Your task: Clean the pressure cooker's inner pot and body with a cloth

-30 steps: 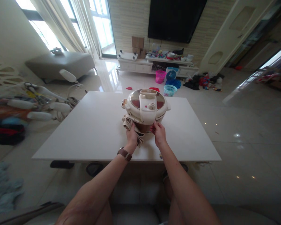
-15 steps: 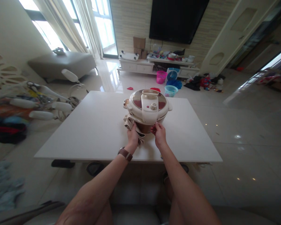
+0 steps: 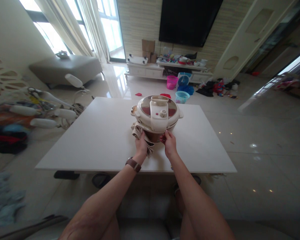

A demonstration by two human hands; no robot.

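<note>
A cream electric cooker (image 3: 159,115) with a shiny lid, a handle on top and a round knob stands on the white table (image 3: 90,140). My left hand (image 3: 141,144), with a brown watch on its wrist, is closed on a striped beige cloth (image 3: 137,130) at the cooker's lower left front. Close to the lower front of the cooker, my right hand (image 3: 168,141) has its fingers pinched together. Whatever those fingers hold, if anything, is too small to make out. Part of the cooker's brownish lower body is hidden behind the cloth and both hands.
Beyond the table stand a pink basket (image 3: 172,82), a light blue basket (image 3: 182,97) and a cluttered white TV cabinet (image 3: 146,71). A floor lamp with white shades (image 3: 65,113) is at the left. A grey bench (image 3: 67,68) sits by the window.
Almost nothing differs. The whole view has shifted very slightly, and both hands keep their places at the cooker.
</note>
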